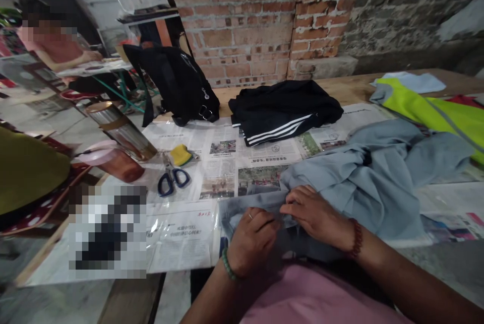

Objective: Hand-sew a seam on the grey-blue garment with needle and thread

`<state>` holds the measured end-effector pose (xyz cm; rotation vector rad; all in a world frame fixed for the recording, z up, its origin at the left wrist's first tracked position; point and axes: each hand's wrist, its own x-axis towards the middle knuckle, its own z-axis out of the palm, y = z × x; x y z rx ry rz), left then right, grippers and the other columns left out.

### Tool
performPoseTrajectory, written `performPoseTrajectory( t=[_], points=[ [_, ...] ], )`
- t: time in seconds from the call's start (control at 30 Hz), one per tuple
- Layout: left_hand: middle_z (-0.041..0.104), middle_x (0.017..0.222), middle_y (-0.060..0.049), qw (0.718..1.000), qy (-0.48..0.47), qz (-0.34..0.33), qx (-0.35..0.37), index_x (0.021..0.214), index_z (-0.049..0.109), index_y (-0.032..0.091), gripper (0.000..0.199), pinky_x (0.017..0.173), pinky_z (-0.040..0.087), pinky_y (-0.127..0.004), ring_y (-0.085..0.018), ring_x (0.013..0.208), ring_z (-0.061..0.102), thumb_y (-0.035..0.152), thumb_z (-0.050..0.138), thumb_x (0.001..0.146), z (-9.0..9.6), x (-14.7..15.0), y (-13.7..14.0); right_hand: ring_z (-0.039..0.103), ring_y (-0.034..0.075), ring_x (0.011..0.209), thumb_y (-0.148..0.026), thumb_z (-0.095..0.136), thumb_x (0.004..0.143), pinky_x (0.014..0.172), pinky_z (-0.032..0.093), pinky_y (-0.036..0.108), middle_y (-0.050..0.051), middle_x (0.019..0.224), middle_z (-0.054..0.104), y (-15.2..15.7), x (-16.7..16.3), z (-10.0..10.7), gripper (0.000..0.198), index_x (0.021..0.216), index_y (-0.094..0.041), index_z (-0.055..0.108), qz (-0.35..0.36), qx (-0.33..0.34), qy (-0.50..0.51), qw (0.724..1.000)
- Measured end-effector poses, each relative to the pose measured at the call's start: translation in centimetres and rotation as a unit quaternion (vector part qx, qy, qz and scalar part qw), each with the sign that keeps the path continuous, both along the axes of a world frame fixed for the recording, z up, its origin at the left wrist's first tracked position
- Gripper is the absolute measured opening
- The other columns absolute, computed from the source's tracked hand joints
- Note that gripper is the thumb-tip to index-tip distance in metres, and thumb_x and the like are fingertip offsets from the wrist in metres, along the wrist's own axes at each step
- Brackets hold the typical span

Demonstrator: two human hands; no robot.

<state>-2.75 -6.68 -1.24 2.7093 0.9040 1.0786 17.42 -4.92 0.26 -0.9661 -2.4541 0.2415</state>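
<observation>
A crumpled grey-blue garment (363,175) spreads over the newspaper-covered table (181,248), and its near part hangs over the front edge. My left hand (253,241), with a ring and a green bead bracelet, is closed on a flat, band-like edge of this cloth. Close by on its right, my right hand (315,215), wearing a red bead bracelet, has its fingers bent and pinching the same cloth. The fingertips nearly meet; anything small between them is too blurred to make out. Blue-handled scissors (173,181) lie apart from my hands, left of the garment.
Near the scissors lie a yellow object (180,154), a lidded cup (124,163) and a tilted metal flask (123,130). Behind are a black backpack (177,84), black striped clothing (283,112) and a neon vest (427,107). Another person (60,47) sits at a far table.
</observation>
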Motion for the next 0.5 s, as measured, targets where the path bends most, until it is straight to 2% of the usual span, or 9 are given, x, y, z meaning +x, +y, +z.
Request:
performPoseTrajectory(
  t=[0.27,0.4,0.5],
  points=[
    [0.063,0.079,-0.004,1.000,0.019,0.006,-0.019,0.080,0.060,0.017,0.014,0.068,0.044,-0.031,-0.015,0.072,0.053,0.010,0.048,0.081,0.3,0.1,0.0,0.047,0.017,0.081,-0.010,0.041,0.085,0.074,0.038,0.033,0.004,0.084,0.056,-0.2,-0.4,0.4,0.022,0.096,-0.020,0.058,0.024,-0.023,0.006,0.999],
    [0.063,0.080,-0.004,1.000,0.021,0.003,-0.016,0.081,0.061,0.016,0.015,0.068,0.044,-0.031,-0.015,0.071,0.053,0.009,0.047,0.081,0.3,0.1,0.0,0.051,0.017,0.081,-0.011,0.039,0.085,0.075,0.040,0.033,0.004,0.085,0.059,-0.1,-0.8,0.4,0.025,0.100,-0.019,0.057,0.024,-0.048,0.057,0.997],
    [0.064,0.079,-0.004,1.000,0.027,0.005,-0.009,0.081,0.061,0.016,0.016,0.068,0.043,-0.031,-0.016,0.071,0.053,0.009,0.047,0.081,0.2,0.1,0.1,0.054,0.016,0.078,-0.011,0.039,0.085,0.074,0.042,0.032,0.003,0.081,0.062,0.1,-1.4,0.6,0.025,0.097,-0.020,0.059,0.011,-0.070,0.112,0.991]
  ],
)
